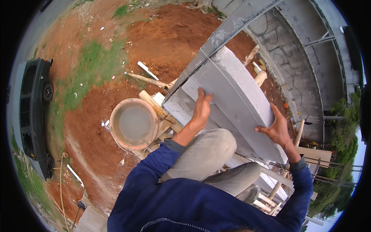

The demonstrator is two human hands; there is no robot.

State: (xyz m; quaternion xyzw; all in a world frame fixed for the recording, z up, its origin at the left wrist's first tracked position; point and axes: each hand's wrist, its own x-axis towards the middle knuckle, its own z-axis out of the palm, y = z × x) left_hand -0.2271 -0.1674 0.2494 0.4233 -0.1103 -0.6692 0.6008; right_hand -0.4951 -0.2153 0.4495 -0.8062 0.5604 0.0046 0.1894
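Observation:
A long pale grey lightweight concrete block point(236, 92) lies along the top of a wall in front of my knees. My right hand point(276, 127) grips its right part, thumb on the near face and fingers over the top edge. Against the block's near face, toward its left end, my left hand point(202, 109) rests with fingers stretched out and thumb apart. A thin string point(228, 74) runs lengthwise along the block. The lower wall face is partly hidden behind my knees.
A round clay-coloured tub point(114, 123) of grey liquid stands at left on bamboo poles point(151, 103). A grey post point(218, 40) rises at the block's far end. Red soil lies well below, with a parked dark vehicle point(36, 116). A wall point(282, 58) stands beyond.

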